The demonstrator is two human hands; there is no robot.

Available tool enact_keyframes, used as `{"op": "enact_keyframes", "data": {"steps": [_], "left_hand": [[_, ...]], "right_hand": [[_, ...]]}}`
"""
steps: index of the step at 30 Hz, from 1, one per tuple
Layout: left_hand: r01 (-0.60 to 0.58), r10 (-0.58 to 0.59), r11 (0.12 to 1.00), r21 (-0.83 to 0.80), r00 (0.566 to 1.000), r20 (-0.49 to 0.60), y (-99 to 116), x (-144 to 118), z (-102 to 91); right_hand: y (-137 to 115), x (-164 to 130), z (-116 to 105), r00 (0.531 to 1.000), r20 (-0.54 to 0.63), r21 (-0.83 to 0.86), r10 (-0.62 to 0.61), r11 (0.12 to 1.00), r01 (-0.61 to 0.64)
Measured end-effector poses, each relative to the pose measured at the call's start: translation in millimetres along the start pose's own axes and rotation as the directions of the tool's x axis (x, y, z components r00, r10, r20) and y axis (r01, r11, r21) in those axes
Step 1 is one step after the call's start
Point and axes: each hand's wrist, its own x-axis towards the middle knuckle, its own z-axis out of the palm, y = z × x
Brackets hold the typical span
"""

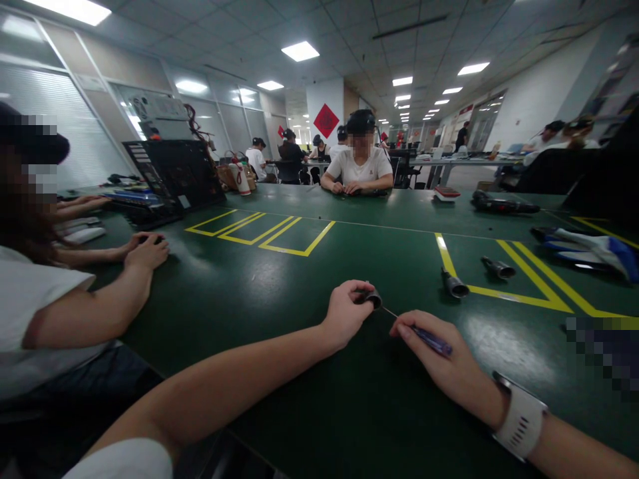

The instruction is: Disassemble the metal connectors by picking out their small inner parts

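**Screwdriver tip meeting a small metal part on a green table**

While both forearms rest on the green table (279, 279), the left hand (344, 314) is closed around a small dark metal part (372, 298), pinched between thumb and fingers and held just above the tabletop. The right hand (439, 356), which wears a white wristband (519, 420), is clamped on a purple-handled screwdriver (429, 340); its thin shaft runs up and leftward from the fingers and its tip touches the metal part, or sits just at it. Beyond the right hand lie two more dark metal cylinders (454, 285), one on a yellow floor-style marking line (519, 296) and one just past it. Farther off to the right of that hand lie blue-and-white gloves (589, 249) and a dark power tool (502, 205). Left of the left hand, well apart, a neighbouring person's hands (147, 249) rest on the table. Across the table another person sits with hands together.
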Motion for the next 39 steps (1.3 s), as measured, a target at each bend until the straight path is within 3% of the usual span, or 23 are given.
{"op": "enact_keyframes", "data": {"steps": [7,20,25,31,39], "left_hand": [[-0.056,0.056,0.998,0.025,0.998,0.021,-5,0,-1.3],[-0.253,0.251,0.929,0.270,0.967,0.042,-19,9,-8.5],[-0.242,0.237,0.942,0.232,0.970,0.049,-17,7,-7.7],[-0.270,0.253,0.952,0.144,0.959,0.130,-20,6,1.7],[-0.266,0.220,0.941,0.209,0.951,0.218,-18,6,2.9]], "right_hand": [[-2,2,-3,1.000,-0.006,0.043,0.013,0.999,-0.012],[-2,2,-2,0.999,-0.005,-0.003,0.032,0.999,-0.032],[-1,3,-1,0.995,0.017,0.008,0.098,0.995,-0.098],[3,3,-2,0.990,0.042,0.058,0.134,0.989,-0.136],[2,1,-4,0.992,-0.008,0.101,0.122,0.988,-0.121]]}}
